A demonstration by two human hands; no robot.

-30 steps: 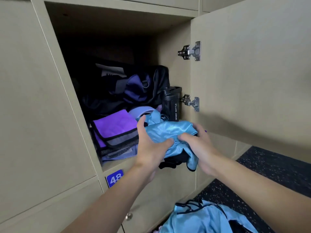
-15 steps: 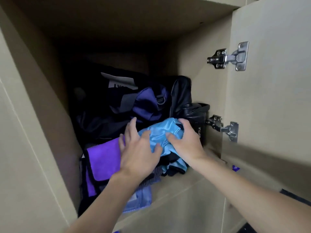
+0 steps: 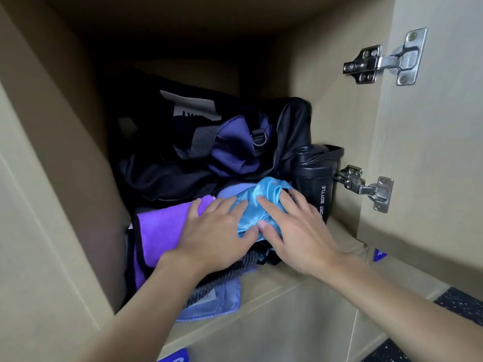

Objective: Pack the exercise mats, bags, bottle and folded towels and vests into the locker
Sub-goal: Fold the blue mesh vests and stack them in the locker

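Both grips have let go since 0.5 s ago: left hand and right hand lie flat, fingers straight, pressing blue vest; sport bottle just right.

Glossy satin vest, fleecy matt towel, shiny metal hinges.

Both hands press a blue vest (inside the locker).
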